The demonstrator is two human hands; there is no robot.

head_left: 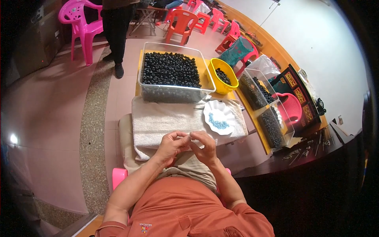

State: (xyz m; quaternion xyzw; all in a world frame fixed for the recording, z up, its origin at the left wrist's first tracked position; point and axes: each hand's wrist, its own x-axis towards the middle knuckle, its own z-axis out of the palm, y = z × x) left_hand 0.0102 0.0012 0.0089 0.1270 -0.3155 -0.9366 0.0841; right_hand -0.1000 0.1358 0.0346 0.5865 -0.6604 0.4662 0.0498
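Note:
Over the near edge of a white towel (158,118), my left hand (173,145) and my right hand (204,147) meet fingertip to fingertip. Both are closed in a pinch. Whatever lies between the fingers is too small to make out. Just beyond my right hand, a white scalloped plate (215,106) rests on the towel with small blue beads (218,122) on it. Behind the towel stands a clear plastic bin (169,93) full of black bead-like pieces (169,70). A yellow basin (223,87) beside it holds more of these pieces.
To the right are two clear bins (256,89) with dark pieces and a dark table (304,154) strewn with small metal parts. A person (118,35) stands at the far left near a pink chair (82,29). Red chairs (182,24) stand farther back.

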